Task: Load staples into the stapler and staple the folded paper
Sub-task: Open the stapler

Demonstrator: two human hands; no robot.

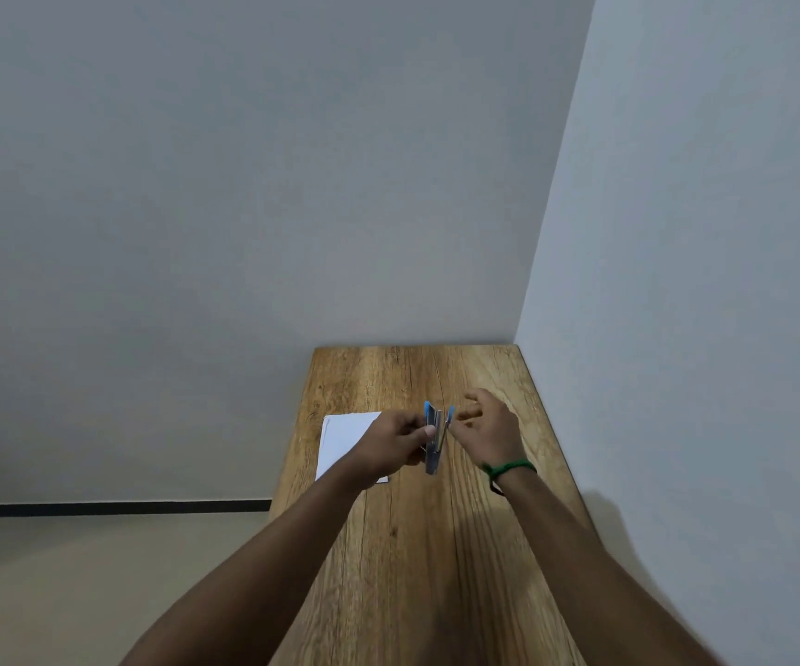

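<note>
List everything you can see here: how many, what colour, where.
stapler: one, blue and metal, apparently swung open, above the table's middle
paper: one, white, flat on the table's left side
table: one, brown wood grain, in the room corner
walls: two, pale grey, behind and right
skirting strip: one, black, foot of back wall
floor: one, beige, lower left
wristband: one, green, right wrist
left hand: one, grips the stapler
right hand: one, fingers curled beside the stapler's top; contents unclear

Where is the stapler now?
Head view, over the wooden table: the left hand grips the stapler just right of the white paper, the right hand close on its other side.
</note>
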